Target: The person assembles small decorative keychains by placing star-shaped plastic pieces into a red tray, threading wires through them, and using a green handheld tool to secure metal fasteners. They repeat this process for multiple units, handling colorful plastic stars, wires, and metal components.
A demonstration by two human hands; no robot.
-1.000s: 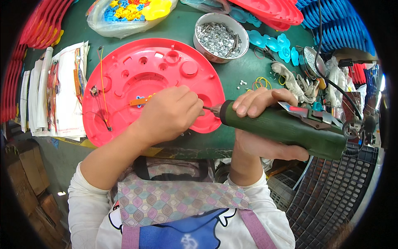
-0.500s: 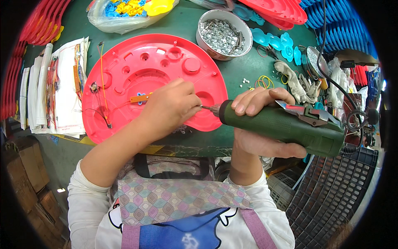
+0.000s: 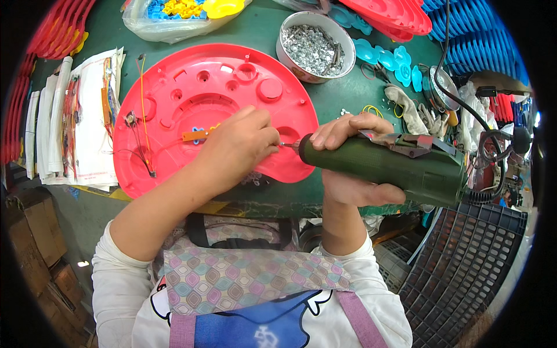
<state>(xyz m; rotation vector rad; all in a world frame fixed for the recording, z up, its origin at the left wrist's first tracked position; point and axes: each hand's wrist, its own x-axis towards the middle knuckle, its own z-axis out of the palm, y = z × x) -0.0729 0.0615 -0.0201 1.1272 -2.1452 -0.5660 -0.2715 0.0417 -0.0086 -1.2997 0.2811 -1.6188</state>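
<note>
My right hand [image 3: 342,132] wraps around a dark green electric screwdriver [image 3: 389,168], tilted with its bit pointing left. My left hand [image 3: 246,142] is closed in a pinch right by the bit's tip. Whatever lies between its fingertips is too small to make out. Both work over a red plastic shell [image 3: 174,124] with round posts and recesses, lying on the table. On the shell, beside my left hand, is a narrow orange strip [image 3: 194,136] with a small blue piece behind it. Thin yellow, red and dark wires [image 3: 145,122] run across its left side.
A white bowl of screws [image 3: 316,49] stands behind the shell. At the left lie white sheets [image 3: 90,127] with wired parts. A bag of yellow and blue pieces [image 3: 159,29] sits at the back; gloves [image 3: 406,110], a black cable [image 3: 464,104] and a dark crate [image 3: 464,261] are right.
The screwdriver and my right hand have shifted slightly left and up, bringing the bit closer to my left fingertips. My left hand has moved up only a little, still pinched.
</note>
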